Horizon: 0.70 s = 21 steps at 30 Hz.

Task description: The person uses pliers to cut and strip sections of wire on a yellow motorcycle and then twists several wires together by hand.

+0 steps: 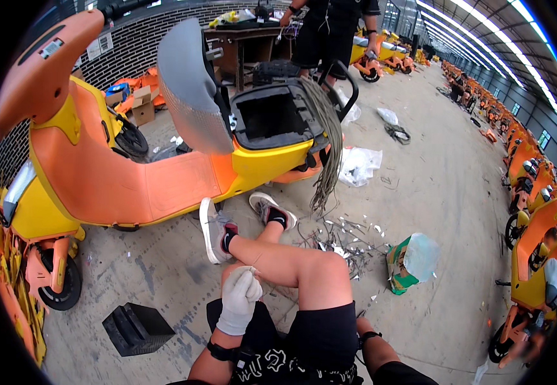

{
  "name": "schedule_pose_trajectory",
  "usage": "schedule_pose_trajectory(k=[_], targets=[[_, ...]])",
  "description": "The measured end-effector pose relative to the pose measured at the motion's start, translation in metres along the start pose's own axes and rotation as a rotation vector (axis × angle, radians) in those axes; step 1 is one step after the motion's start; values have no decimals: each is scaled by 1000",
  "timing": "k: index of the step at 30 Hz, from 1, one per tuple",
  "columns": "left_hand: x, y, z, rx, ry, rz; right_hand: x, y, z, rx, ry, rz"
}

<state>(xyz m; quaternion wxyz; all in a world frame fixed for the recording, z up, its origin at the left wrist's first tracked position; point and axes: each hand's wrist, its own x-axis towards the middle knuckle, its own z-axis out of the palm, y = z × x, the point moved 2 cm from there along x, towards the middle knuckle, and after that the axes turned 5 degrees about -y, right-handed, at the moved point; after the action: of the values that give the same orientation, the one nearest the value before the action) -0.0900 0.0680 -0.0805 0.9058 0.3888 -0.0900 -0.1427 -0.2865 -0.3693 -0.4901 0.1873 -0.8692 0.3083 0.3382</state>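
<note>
My left hand (240,295), in a white glove, is raised over my bent leg. Its fingers are curled into a pinch, and whatever is at the fingertips is too small to name. My right hand (362,326) is low beside my right thigh, mostly hidden, so its fingers do not show clearly. In front of me stands an orange and yellow scooter (175,186) with its grey seat (185,90) tipped up. Below the seat, the black storage compartment (248,136) is uncovered. A bundle of grey-green cords (331,160) hangs over the scooter's rear.
A black box (136,328) lies on the floor at left. Cut cord scraps and white bits (349,244) are strewn near a green bag (399,263) and clear plastic (358,165). Another person (333,32) stands behind the scooter by a desk (246,48). Scooters (535,244) line the right side.
</note>
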Motion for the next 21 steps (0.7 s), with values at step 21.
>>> schedule_pose_trajectory(k=[21], targets=[[-149,122,150,1258,-370,437,-526,-279,-270,27,691,-1565]])
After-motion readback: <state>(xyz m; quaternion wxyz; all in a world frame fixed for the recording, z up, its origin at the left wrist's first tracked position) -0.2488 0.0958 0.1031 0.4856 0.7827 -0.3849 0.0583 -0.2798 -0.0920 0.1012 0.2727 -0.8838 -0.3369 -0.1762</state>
